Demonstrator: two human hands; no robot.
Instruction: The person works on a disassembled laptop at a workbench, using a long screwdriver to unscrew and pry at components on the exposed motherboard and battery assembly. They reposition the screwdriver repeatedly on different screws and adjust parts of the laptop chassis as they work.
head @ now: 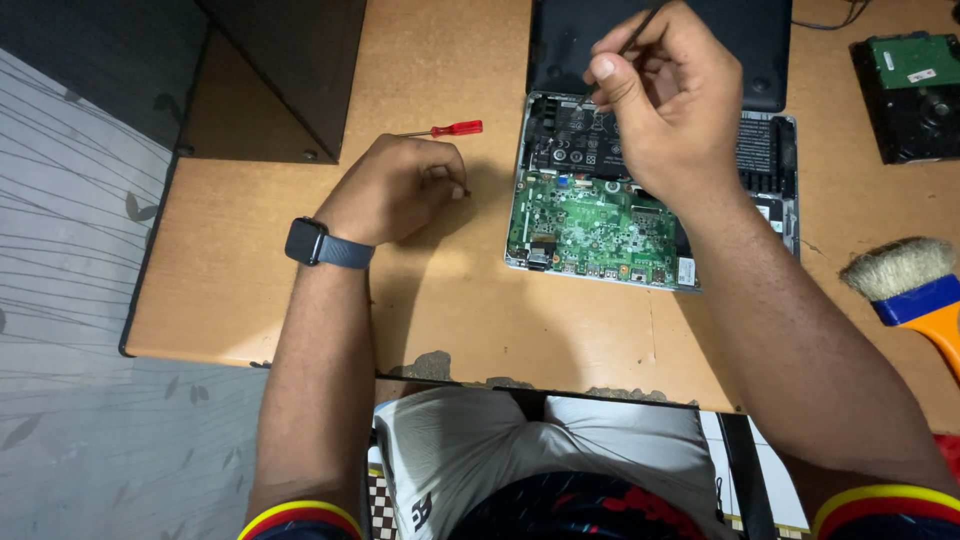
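Two hands are busy: the right hand (668,100) pinches a thin tool (628,42) over the open laptop (600,215) mid-frame, the left hand (398,188) rests curled shut on the surface (440,300), so careful poking comes next.

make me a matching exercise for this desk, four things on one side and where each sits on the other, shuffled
Things:
1. red-handled screwdriver
2. paintbrush
3. hard drive
4. smartwatch

Places:
A. far right corner of the desk
B. on the left wrist
C. on the desk just beyond the left hand
D. near right edge of the desk, bristles pointing left

Pairs: 1-C, 2-D, 3-A, 4-B
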